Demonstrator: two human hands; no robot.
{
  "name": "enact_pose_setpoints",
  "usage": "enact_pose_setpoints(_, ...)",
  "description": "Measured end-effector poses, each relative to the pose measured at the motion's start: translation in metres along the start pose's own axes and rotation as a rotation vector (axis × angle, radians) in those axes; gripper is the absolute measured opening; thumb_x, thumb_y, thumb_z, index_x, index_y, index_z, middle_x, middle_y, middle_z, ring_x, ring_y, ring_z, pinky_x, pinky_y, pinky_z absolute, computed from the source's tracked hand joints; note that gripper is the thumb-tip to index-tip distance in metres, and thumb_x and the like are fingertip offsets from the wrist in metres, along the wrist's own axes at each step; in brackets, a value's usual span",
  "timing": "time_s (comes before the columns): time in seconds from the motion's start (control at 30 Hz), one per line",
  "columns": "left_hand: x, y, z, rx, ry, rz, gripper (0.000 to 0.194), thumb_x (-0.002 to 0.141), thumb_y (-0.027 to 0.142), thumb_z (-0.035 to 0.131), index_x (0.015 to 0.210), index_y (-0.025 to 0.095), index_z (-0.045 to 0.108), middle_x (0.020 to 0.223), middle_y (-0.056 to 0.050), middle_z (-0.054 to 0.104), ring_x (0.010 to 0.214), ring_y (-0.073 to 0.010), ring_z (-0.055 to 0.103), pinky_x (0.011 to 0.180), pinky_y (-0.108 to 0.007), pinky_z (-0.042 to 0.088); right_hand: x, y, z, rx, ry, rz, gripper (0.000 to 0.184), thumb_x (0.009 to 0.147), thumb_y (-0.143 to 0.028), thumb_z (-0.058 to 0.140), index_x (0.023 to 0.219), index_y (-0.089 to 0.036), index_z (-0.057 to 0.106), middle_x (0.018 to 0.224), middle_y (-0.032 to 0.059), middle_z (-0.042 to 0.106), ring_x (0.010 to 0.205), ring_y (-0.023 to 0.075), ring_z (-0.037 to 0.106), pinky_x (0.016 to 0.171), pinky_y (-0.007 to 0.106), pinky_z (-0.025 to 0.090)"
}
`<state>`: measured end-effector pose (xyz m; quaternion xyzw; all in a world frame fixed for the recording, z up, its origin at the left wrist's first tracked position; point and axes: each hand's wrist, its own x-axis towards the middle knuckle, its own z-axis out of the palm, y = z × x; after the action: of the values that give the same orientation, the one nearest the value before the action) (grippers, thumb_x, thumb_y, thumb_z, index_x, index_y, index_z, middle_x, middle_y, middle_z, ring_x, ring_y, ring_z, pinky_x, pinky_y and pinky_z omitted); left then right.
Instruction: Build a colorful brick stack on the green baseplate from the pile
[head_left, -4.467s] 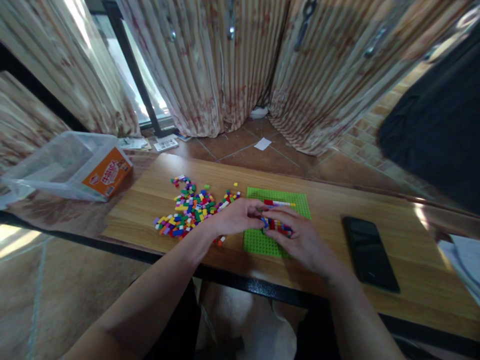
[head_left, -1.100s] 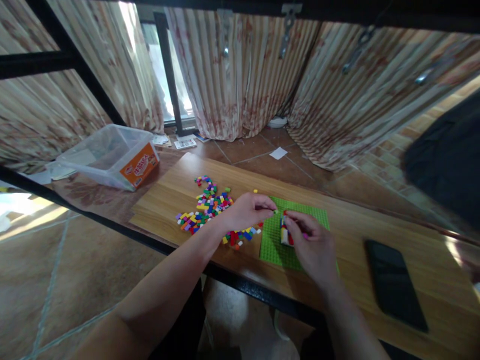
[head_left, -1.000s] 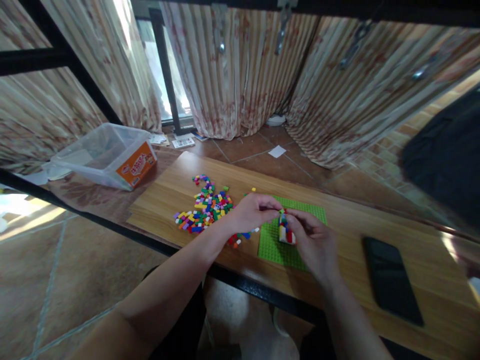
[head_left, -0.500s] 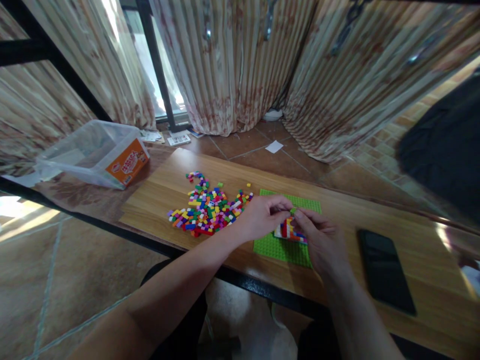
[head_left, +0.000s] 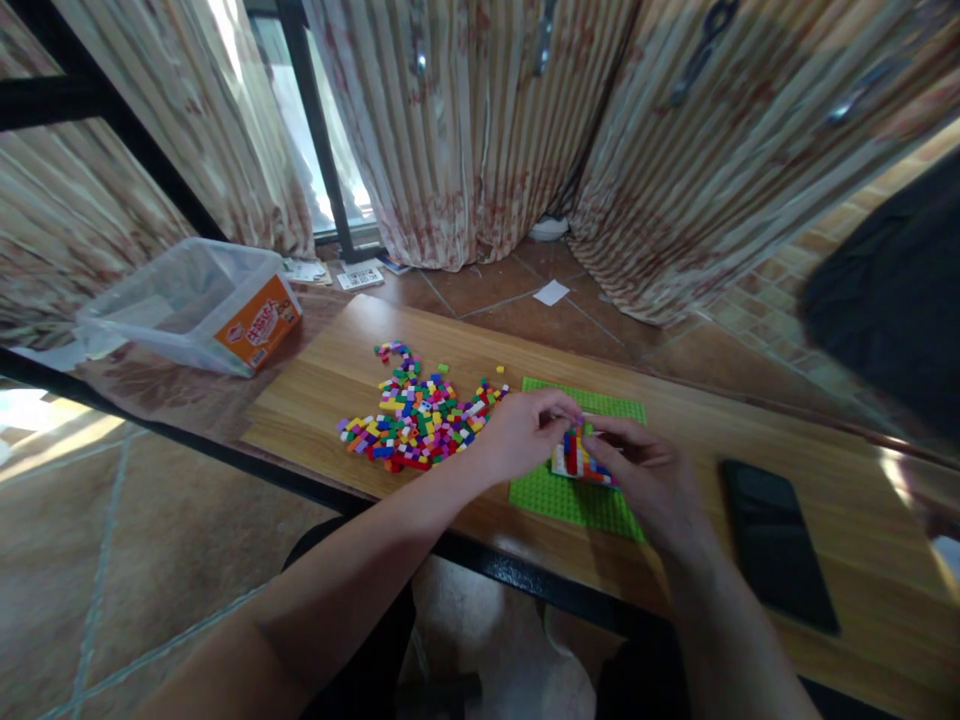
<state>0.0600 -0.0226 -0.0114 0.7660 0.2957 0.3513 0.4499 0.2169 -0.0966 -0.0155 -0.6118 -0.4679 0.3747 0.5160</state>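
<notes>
A green studded baseplate (head_left: 562,495) lies on the wooden table (head_left: 750,420). Over it both my hands meet around a small multicoloured block of joined bricks (head_left: 574,456). My right hand (head_left: 645,475) is closed on the block's right side. My left hand (head_left: 525,432) pinches at the block's top left, fingers curled; whether a single brick sits in its fingertips I cannot make out. A heap of loose small bricks (head_left: 420,420) in many colours lies just left of my left hand.
A black phone (head_left: 776,540) lies flat to the right of the baseplate. A clear plastic tub (head_left: 187,315) with an orange label sits at the far left. Curtains (head_left: 487,120) hang behind, and a dark shape (head_left: 892,300) fills the right edge.
The brick block has been turned from upright to lying lower over the baseplate. Both hands stayed on it. The camera view shifted slightly.
</notes>
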Motion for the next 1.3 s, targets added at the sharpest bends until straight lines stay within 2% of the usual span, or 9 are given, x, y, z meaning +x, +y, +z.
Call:
enact_pose_setpoints(0.13, 0.002, -0.004, -0.005, 0.046, 0.031, -0.062, 0.015, 0.083, 0.011, 0.051, 0.087, 0.013, 0.066, 0.080, -0.003, 0.070, 0.072, -0.0120, 0.062, 0.069, -0.024, 0.049, 0.000, 0.007, -0.009, -0.263, -0.084, -0.108, 0.024, 0.072, -0.040, 0.072, 0.092, -0.026, 0.074, 0.113, 0.0062, 0.065, 0.089, 0.0200, 0.063, 0.078, 0.039, 0.053)
enact_pose_setpoints(0.3, 0.001, -0.003, -0.007, 0.122, 0.003, -0.088, 0.017, 0.083, 0.011, 0.050, 0.085, 0.014, 0.067, 0.080, -0.003, 0.071, 0.075, -0.0130, 0.063, 0.072, -0.025, 0.049, 0.000, 0.016, -0.013, -0.500, -0.117, -0.226, 0.017, 0.074, -0.042, 0.071, 0.087, -0.032, 0.075, 0.111, 0.0042, 0.064, 0.105, 0.0256, 0.058, 0.093, 0.048, 0.045)
enact_pose_setpoints(0.47, 0.002, -0.002, -0.006, 0.152, -0.031, -0.089, 0.018, 0.083, 0.010, 0.050, 0.085, 0.014, 0.067, 0.081, -0.003, 0.071, 0.074, -0.0129, 0.063, 0.072, -0.025, 0.049, 0.002, 0.023, -0.012, -0.615, -0.102, -0.325, 0.017, 0.072, -0.042, 0.073, 0.086, -0.035, 0.076, 0.111, 0.0030, 0.065, 0.106, 0.0273, 0.058, 0.094, 0.051, 0.044)
enact_pose_setpoints(0.73, 0.000, -0.002, -0.006, 0.228, -0.067, -0.111, 0.019, 0.083, 0.012, 0.050, 0.087, 0.014, 0.069, 0.081, -0.003, 0.071, 0.072, -0.0132, 0.062, 0.068, -0.025, 0.047, 0.000, 0.022, -0.012, -0.733, -0.086, -0.380, 0.012, 0.073, -0.035, 0.071, 0.084, -0.034, 0.076, 0.114, 0.0037, 0.064, 0.108, 0.0280, 0.057, 0.095, 0.051, 0.042)
enact_pose_setpoints(0.9, 0.000, -0.002, -0.005, 0.243, -0.092, -0.143, 0.019, 0.082, 0.015, 0.051, 0.087, 0.015, 0.070, 0.080, -0.003, 0.071, 0.071, -0.0132, 0.061, 0.067, -0.024, 0.047, 0.000, 0.027, -0.013, -0.709, -0.031, -0.338, 0.016, 0.072, -0.039, 0.071, 0.086, -0.033, 0.076, 0.111, 0.0045, 0.063, 0.105, 0.0272, 0.057, 0.091, 0.048, 0.045)
enact_pose_setpoints(1.07, -0.001, 0.000, -0.004, 0.224, -0.168, -0.152, 0.019, 0.082, 0.018, 0.051, 0.079, 0.015, 0.070, 0.076, -0.002, 0.070, 0.070, -0.0129, 0.061, 0.066, -0.023, 0.046, 0.001, 0.029, -0.013, -0.676, -0.033, -0.332, 0.015, 0.072, -0.040, 0.071, 0.084, -0.034, 0.076, 0.109, 0.0039, 0.063, 0.102, 0.0264, 0.058, 0.088, 0.048, 0.047)
enact_pose_setpoints(1.3, -0.002, 0.000, -0.005, 0.309, -0.200, -0.187, 0.019, 0.081, 0.018, 0.052, 0.079, 0.016, 0.071, 0.074, -0.002, 0.070, 0.067, -0.0132, 0.060, 0.062, -0.022, 0.045, -0.002, 0.025, -0.011, -0.714, -0.038, -0.369, 0.013, 0.074, -0.039, 0.070, 0.084, -0.034, 0.076, 0.108, 0.0046, 0.063, 0.103, 0.0278, 0.058, 0.089, 0.050, 0.046)
